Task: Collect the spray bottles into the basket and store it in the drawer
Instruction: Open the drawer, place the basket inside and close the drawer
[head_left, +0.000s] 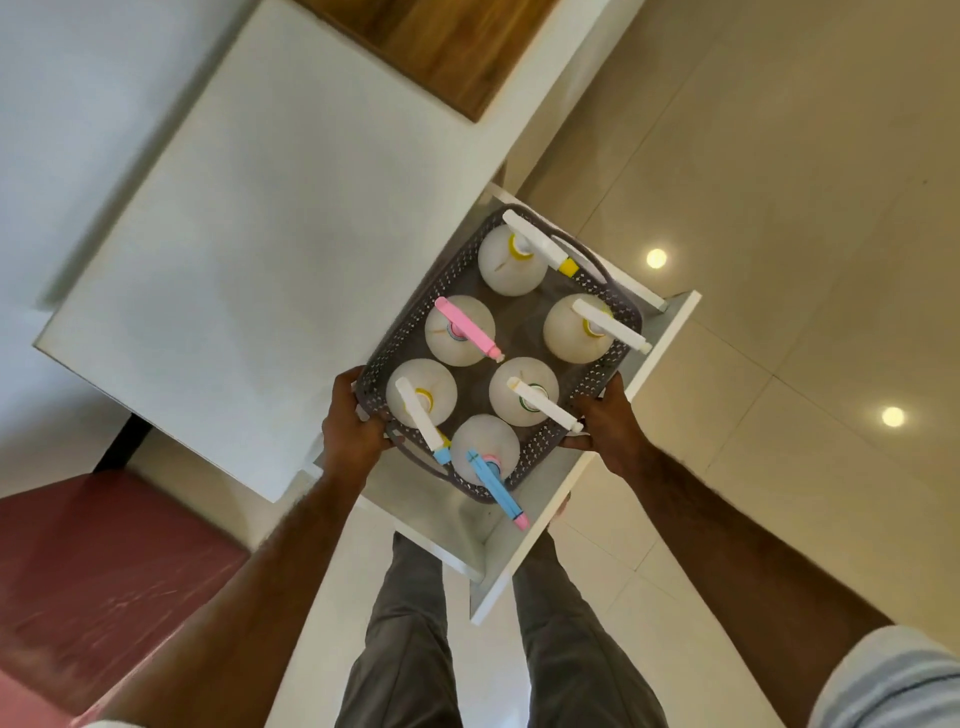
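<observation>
A grey perforated basket (405, 322) holds several white spray bottles (460, 332) with white, pink and blue trigger heads. The basket hangs over the open white drawer (587, 462) below the white tabletop. My left hand (350, 431) grips the basket's near-left edge. At the near-right edge, my right hand (608, 415) grips the rim, fingers under it. Whether the basket's base touches the drawer floor I cannot tell.
The white table (260, 234) fills the left and centre. A wooden panel (441, 47) lies at the top. A red padded seat (104, 571) sits at the lower left. Glossy beige floor tiles (779, 260) spread right. My legs (467, 649) stand before the drawer.
</observation>
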